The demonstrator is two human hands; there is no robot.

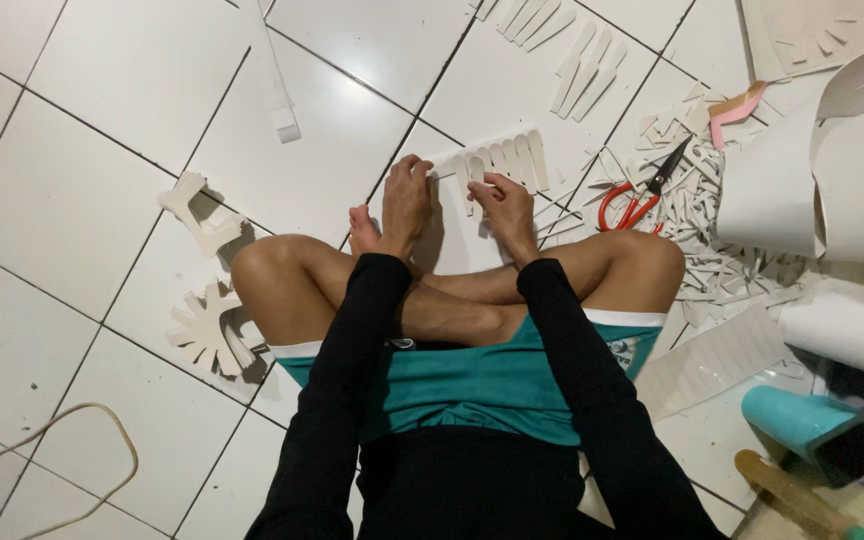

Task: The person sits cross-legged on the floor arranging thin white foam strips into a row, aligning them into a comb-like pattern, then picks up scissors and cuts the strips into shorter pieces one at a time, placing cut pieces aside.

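I sit cross-legged on a white tiled floor. My left hand (pixel 407 200) presses flat on the left end of a white cut-out sheet (pixel 512 160) with a row of rounded finger-like strips. My right hand (pixel 504 205) pinches the sheet's near edge with thumb and fingers. The sheet lies on the floor just beyond my feet. Both arms wear black sleeves.
Red-handled scissors (pixel 642 195) lie on a pile of white offcuts (pixel 712 230) to the right. Rolled white sheets (pixel 832 190) stand at far right, with a teal tube (pixel 792 415) below. Cut-out shapes (pixel 207 330) lie left of my knee. A cord (pixel 72 470) loops at bottom left.
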